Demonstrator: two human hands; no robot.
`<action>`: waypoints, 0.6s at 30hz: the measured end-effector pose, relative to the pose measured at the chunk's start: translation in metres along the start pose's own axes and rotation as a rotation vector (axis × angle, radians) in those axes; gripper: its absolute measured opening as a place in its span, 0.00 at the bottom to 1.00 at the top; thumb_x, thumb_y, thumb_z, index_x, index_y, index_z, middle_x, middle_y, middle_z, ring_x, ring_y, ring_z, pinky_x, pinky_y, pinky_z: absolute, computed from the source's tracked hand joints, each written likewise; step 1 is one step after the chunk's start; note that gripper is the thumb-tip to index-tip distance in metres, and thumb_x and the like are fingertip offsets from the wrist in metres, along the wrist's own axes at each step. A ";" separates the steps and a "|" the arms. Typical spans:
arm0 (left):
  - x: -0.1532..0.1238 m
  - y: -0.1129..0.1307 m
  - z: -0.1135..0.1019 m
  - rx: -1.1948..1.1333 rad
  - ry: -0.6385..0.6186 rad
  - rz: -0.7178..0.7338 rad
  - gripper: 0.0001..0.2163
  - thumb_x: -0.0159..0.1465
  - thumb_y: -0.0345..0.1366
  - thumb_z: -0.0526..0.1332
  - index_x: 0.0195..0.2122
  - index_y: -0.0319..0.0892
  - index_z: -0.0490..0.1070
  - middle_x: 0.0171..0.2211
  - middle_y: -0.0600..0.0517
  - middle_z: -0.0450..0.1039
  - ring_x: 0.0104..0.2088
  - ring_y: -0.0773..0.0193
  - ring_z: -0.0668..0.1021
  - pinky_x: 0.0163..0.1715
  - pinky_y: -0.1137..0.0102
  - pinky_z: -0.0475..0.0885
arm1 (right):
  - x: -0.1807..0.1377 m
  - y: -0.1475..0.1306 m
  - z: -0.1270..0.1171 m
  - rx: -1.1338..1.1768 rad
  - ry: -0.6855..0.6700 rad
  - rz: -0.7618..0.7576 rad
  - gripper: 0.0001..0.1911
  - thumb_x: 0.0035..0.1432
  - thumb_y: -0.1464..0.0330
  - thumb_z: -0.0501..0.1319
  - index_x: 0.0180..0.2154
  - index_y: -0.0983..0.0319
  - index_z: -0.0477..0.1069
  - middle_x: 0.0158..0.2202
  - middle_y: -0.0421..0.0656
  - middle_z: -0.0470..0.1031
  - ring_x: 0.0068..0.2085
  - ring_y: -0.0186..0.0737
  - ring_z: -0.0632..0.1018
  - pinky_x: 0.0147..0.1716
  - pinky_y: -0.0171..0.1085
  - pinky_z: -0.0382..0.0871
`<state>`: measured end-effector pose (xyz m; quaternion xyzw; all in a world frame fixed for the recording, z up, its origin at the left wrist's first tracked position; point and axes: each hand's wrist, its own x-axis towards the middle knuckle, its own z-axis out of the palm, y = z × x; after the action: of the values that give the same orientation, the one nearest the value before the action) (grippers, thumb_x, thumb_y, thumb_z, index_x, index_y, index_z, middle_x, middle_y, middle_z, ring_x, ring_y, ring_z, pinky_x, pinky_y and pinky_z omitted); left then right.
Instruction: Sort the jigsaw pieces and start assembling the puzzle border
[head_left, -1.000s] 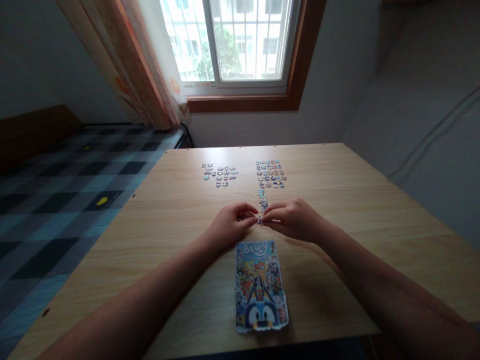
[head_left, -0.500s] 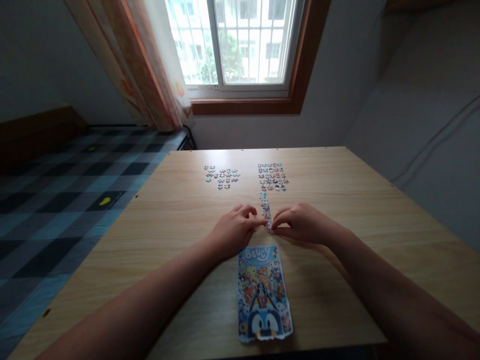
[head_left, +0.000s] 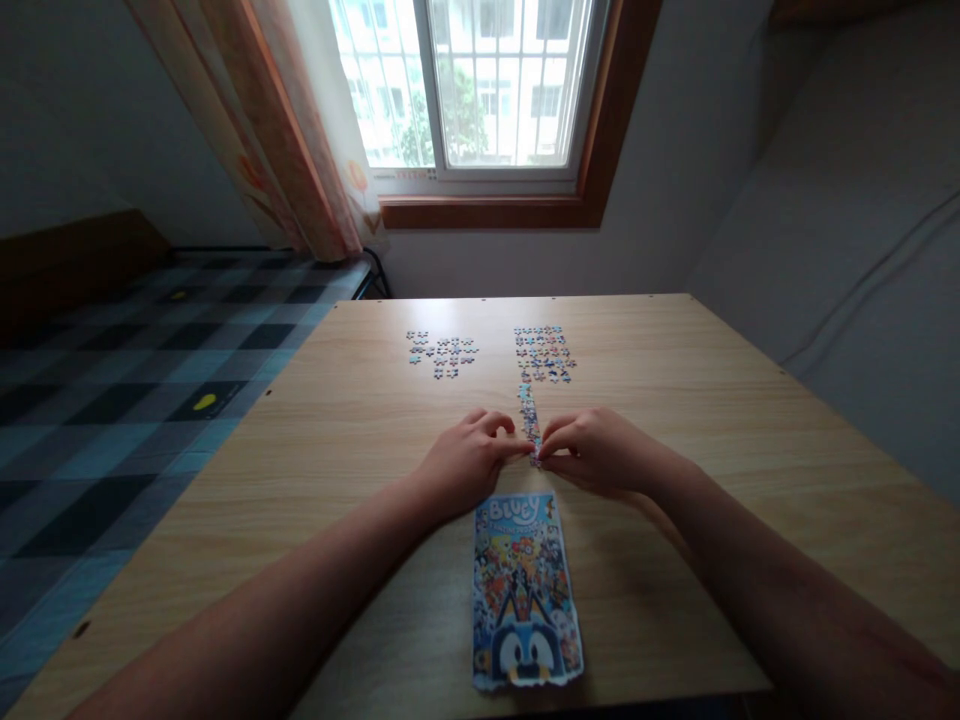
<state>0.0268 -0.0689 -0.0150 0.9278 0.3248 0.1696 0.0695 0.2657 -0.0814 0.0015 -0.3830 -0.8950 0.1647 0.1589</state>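
A narrow strip of joined jigsaw puzzle pieces [head_left: 528, 408] runs toward me down the middle of the wooden table. At its near end, my left hand [head_left: 469, 458] reaches in from the left, index finger stretched out onto the pieces and the other fingers loosely bent. From the right, my right hand [head_left: 600, 448] pinches a puzzle piece [head_left: 535, 461] at that same end with thumb and fingertips; the fingers partly cover it. Just nearer to me lies the Bluey picture sheet [head_left: 526, 590], with a ragged bottom edge.
Farther back on the table [head_left: 360, 400] are loose puzzle pieces [head_left: 454, 350] on the left and rows of puzzle pieces [head_left: 541, 350] on the right. A bed with a checked cover [head_left: 150, 400] stands left of the table. Beyond is a window [head_left: 502, 90] with a curtain [head_left: 277, 130].
Both hands stay at the strip's near end, with only slight finger movement there. The whole view has shifted a little; the puzzle groups and the sheet look otherwise the same.
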 end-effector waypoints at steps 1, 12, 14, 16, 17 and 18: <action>0.000 0.000 0.000 -0.001 0.002 0.001 0.15 0.69 0.33 0.55 0.49 0.56 0.79 0.46 0.49 0.74 0.44 0.58 0.72 0.46 0.59 0.73 | 0.000 0.000 0.000 0.005 0.000 -0.001 0.08 0.61 0.68 0.63 0.36 0.53 0.82 0.39 0.38 0.83 0.35 0.34 0.80 0.36 0.34 0.66; 0.000 0.000 0.000 -0.010 0.001 -0.008 0.15 0.69 0.33 0.55 0.51 0.56 0.77 0.46 0.49 0.75 0.44 0.57 0.73 0.46 0.58 0.73 | -0.001 0.009 -0.003 0.055 0.068 0.019 0.09 0.61 0.69 0.62 0.36 0.56 0.82 0.37 0.39 0.82 0.29 0.30 0.75 0.32 0.33 0.66; -0.001 -0.002 0.000 -0.026 0.018 -0.010 0.16 0.69 0.32 0.55 0.52 0.55 0.76 0.47 0.49 0.75 0.45 0.58 0.73 0.46 0.57 0.74 | 0.000 0.010 -0.004 0.051 0.085 0.027 0.09 0.60 0.69 0.62 0.36 0.56 0.82 0.37 0.39 0.82 0.28 0.30 0.75 0.32 0.33 0.66; -0.001 -0.003 0.000 -0.057 0.051 -0.014 0.17 0.69 0.30 0.54 0.53 0.54 0.76 0.47 0.48 0.75 0.45 0.59 0.74 0.47 0.57 0.73 | 0.000 0.012 -0.005 0.051 0.096 0.034 0.09 0.60 0.70 0.62 0.36 0.57 0.82 0.37 0.39 0.82 0.28 0.30 0.75 0.32 0.33 0.66; -0.001 -0.004 0.000 -0.076 0.070 -0.017 0.17 0.69 0.30 0.54 0.52 0.53 0.77 0.47 0.48 0.75 0.44 0.59 0.75 0.47 0.58 0.74 | -0.001 0.013 -0.005 0.052 0.099 0.039 0.09 0.60 0.70 0.61 0.36 0.57 0.82 0.37 0.39 0.82 0.28 0.30 0.75 0.32 0.33 0.66; -0.002 -0.005 0.000 -0.092 0.087 -0.019 0.17 0.68 0.29 0.54 0.51 0.53 0.77 0.46 0.48 0.75 0.44 0.60 0.75 0.47 0.58 0.74 | -0.001 0.013 -0.006 0.053 0.098 0.045 0.09 0.60 0.70 0.61 0.35 0.57 0.82 0.37 0.39 0.82 0.28 0.30 0.75 0.32 0.33 0.66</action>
<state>0.0226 -0.0659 -0.0164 0.9123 0.3280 0.2242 0.0997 0.2769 -0.0721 0.0008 -0.4063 -0.8726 0.1727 0.2091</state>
